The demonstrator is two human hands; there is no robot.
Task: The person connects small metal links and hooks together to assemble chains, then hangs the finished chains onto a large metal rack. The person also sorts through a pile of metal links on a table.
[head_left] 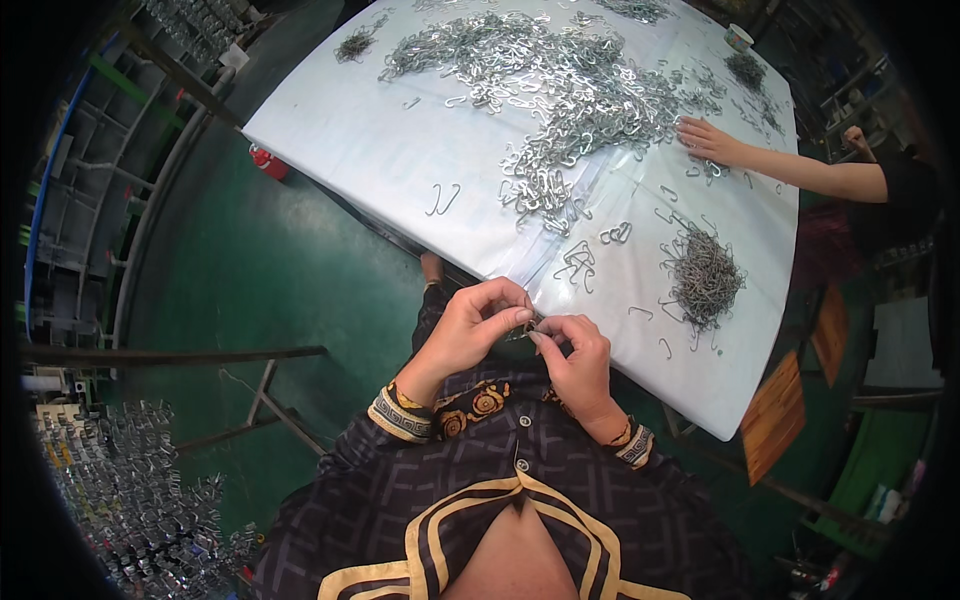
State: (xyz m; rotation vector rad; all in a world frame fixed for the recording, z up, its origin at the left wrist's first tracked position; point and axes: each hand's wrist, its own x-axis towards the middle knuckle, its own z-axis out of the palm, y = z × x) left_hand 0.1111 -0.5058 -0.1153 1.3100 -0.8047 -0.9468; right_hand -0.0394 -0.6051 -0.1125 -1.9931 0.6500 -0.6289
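Observation:
My left hand [475,325] and my right hand [580,362] meet just off the table's near edge. Thumb and fingers of each are pinched together on a small metal hook [519,333], mostly hidden by the fingertips. Beyond them, a few loose bent metal hooks [577,262] lie on the white tabletop [350,130]. To their right sits a heap of thin, dark wire pieces [705,275]. A large spread of shiny metal hooks [580,95] covers the middle and far part of the table.
Across the table's right side reaches another person's hand [710,142], by the shiny hooks. A smaller dark heap [745,70] and a white cup [738,38] stand at far right. A red container [267,162] is beside the left edge. Racks of metal parts [140,490] stand lower left.

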